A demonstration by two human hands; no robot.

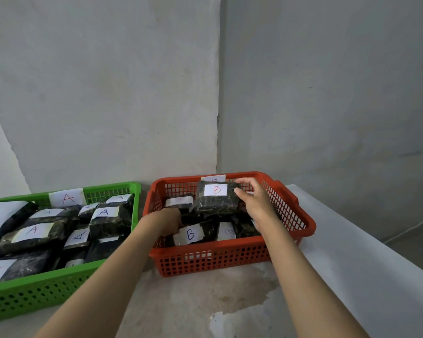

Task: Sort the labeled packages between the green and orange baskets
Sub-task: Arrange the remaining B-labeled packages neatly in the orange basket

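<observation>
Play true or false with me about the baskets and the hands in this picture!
1. Both hands are inside the orange basket. True.
2. The packages in the green basket have B labels. False: the readable ones show A.
3. The right hand is at the edge of a package with a red B. True.
4. The left hand is reaching into the green basket. False: it is down among the packages in the orange basket.
5. The orange basket is left of the green one. False: it is on the right.
</observation>
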